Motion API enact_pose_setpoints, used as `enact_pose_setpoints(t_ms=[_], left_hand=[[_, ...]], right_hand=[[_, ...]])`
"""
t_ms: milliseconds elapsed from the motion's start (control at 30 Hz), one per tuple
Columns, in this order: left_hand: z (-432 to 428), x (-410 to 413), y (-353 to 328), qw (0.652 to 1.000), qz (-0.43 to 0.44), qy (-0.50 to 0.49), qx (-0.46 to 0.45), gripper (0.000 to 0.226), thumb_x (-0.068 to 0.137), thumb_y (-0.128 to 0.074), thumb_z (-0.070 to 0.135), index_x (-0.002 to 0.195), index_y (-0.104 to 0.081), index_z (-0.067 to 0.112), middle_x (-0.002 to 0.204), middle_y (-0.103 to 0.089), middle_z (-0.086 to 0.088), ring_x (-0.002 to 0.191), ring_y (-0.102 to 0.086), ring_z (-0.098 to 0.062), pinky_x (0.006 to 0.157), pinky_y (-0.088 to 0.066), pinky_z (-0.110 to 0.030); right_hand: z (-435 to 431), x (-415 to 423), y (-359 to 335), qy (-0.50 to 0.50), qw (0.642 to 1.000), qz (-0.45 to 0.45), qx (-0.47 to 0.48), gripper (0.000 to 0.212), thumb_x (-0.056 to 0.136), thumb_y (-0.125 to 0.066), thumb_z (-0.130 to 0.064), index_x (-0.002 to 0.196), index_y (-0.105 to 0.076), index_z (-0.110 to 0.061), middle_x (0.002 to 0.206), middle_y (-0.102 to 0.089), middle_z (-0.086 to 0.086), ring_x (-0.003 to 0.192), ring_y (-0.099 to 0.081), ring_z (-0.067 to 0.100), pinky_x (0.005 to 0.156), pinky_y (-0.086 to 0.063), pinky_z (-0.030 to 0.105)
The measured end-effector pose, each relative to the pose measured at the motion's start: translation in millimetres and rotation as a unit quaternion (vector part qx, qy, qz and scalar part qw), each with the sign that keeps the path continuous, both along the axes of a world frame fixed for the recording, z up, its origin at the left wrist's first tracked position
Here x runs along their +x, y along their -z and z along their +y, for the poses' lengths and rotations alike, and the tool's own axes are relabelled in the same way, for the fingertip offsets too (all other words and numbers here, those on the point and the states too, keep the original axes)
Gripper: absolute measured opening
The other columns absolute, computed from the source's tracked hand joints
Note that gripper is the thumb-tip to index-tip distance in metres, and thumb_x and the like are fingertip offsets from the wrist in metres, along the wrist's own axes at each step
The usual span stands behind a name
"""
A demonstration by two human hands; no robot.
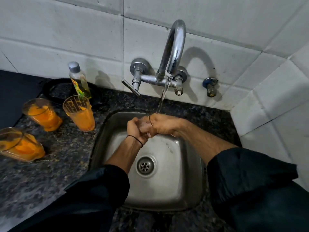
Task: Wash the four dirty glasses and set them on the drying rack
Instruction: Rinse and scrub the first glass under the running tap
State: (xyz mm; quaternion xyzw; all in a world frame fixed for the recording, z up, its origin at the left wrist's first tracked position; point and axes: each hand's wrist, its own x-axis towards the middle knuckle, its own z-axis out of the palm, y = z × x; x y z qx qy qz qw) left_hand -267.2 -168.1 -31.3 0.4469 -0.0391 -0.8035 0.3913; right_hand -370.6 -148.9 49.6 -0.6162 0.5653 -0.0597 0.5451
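A clear glass (149, 121) lies sideways over the steel sink (177, 178), under the running water (163, 96) from the tap (174, 51). My left hand (134, 129) is wrapped around its body. My right hand (164, 126) is closed at its rim, and its fingers seem to reach inside. Most of this glass is hidden by both hands. Three glasses smeared with orange residue stand on the dark granite counter at the left: one near the sink's corner (80, 114), one farther left (43, 115), one at the frame's left edge (20, 146). I see no drying rack.
A dish-soap bottle (79, 79) stands by the wall behind the dirty glasses, with a black round pan (56, 89) beside it. The tap's lever (131, 87) sticks out over the sink's back left corner. A small valve (210, 87) is on the tiled wall at the right.
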Motion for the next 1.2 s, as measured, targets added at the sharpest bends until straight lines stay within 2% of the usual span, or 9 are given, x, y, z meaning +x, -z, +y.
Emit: enact_pose_setpoints(t_ms=[267, 400, 500, 667, 733, 833, 967, 1133, 1200], left_hand=[[-3, 11, -13, 0.983, -0.070, 0.166, 0.038, 0.038, 0.097, -0.040, 0.033, 0.087, -0.068, 0.009, 0.076, -0.072, -0.014, 0.080, -0.065, -0.028, 0.050, -0.059, -0.037], [-6, 16, -14, 0.988, -0.068, 0.134, 0.031, 0.037, 0.096, -0.037, 0.031, 0.086, -0.065, 0.010, 0.072, -0.068, -0.012, 0.072, -0.062, -0.026, 0.042, -0.054, -0.028], [-5, 19, -9, 0.996, -0.059, 0.065, 0.018, 0.039, 0.097, -0.034, 0.027, 0.070, -0.058, 0.012, 0.056, -0.061, -0.007, 0.053, -0.058, -0.021, 0.041, -0.046, -0.020], [-4, 21, -6, 1.000, -0.027, -0.001, -0.015, 0.039, 0.098, -0.031, 0.022, 0.070, -0.055, 0.010, 0.055, -0.062, -0.007, 0.047, -0.061, -0.020, 0.042, -0.048, -0.018], [-8, 23, -12, 0.999, -0.034, 0.030, -0.013, 0.038, 0.097, -0.033, 0.021, 0.073, -0.060, 0.010, 0.055, -0.064, -0.006, 0.046, -0.064, -0.019, 0.042, -0.049, -0.018], [-12, 27, -20, 0.987, -0.075, 0.142, -0.012, 0.037, 0.098, -0.038, 0.024, 0.079, -0.066, 0.009, 0.059, -0.069, -0.009, 0.052, -0.067, -0.025, 0.039, -0.053, -0.028], [-17, 27, -25, 0.962, -0.132, 0.240, 0.006, 0.038, 0.096, -0.042, 0.034, 0.082, -0.070, 0.013, 0.065, -0.072, -0.008, 0.058, -0.069, -0.024, 0.048, -0.057, -0.029], [-18, 21, -15, 0.993, -0.042, 0.111, -0.016, 0.035, 0.094, -0.036, 0.025, 0.086, -0.066, 0.008, 0.072, -0.067, -0.010, 0.063, -0.063, -0.025, 0.056, -0.053, -0.030], [-15, 20, -9, 0.995, -0.052, 0.076, -0.040, 0.034, 0.093, -0.038, 0.024, 0.095, -0.066, 0.005, 0.079, -0.066, -0.014, 0.066, -0.063, -0.027, 0.057, -0.055, -0.031]], right_hand=[[-2, -12, -12, -0.375, 0.775, 0.407, -0.306, 0.038, 0.091, -0.057, -0.010, 0.127, -0.054, -0.023, 0.136, -0.057, -0.002, 0.132, -0.046, 0.017, 0.122, -0.010, 0.044], [9, 0, 4, -0.243, 0.869, 0.345, -0.258, 0.036, 0.093, -0.058, -0.012, 0.129, -0.053, -0.009, 0.134, -0.055, 0.011, 0.131, -0.047, 0.022, 0.122, -0.020, 0.041], [14, 16, 9, -0.006, 0.987, 0.063, -0.147, 0.006, 0.086, -0.063, 0.000, 0.088, -0.062, -0.006, 0.083, -0.061, 0.001, 0.075, -0.058, 0.008, 0.073, -0.048, 0.029], [11, 36, 21, 0.222, 0.970, -0.044, -0.093, 0.013, 0.081, -0.057, -0.006, 0.081, -0.069, -0.002, 0.076, -0.066, 0.009, 0.073, -0.062, 0.017, 0.072, -0.054, 0.038], [9, 28, 21, 0.063, 0.967, 0.106, -0.222, 0.023, 0.085, -0.053, -0.025, 0.099, -0.069, -0.015, 0.093, -0.068, 0.005, 0.088, -0.065, 0.019, 0.081, -0.056, 0.042], [-1, -1, 4, -0.284, 0.838, 0.325, -0.333, 0.028, 0.094, -0.047, -0.043, 0.115, -0.058, -0.029, 0.121, -0.060, -0.003, 0.119, -0.054, 0.018, 0.110, -0.029, 0.047], [-4, -17, -6, -0.355, 0.793, 0.374, -0.326, 0.034, 0.098, -0.050, -0.026, 0.132, -0.052, -0.030, 0.143, -0.053, -0.006, 0.141, -0.039, 0.013, 0.122, 0.004, 0.051], [16, 8, 7, -0.006, 0.991, 0.010, -0.131, 0.022, 0.100, -0.056, -0.029, 0.106, -0.068, -0.013, 0.100, -0.068, 0.002, 0.093, -0.063, 0.013, 0.093, -0.048, 0.037], [25, 19, 15, 0.225, 0.956, -0.179, -0.053, 0.023, 0.101, -0.056, -0.033, 0.096, -0.068, -0.013, 0.070, -0.065, -0.005, 0.064, -0.061, 0.006, 0.072, -0.049, 0.029]])
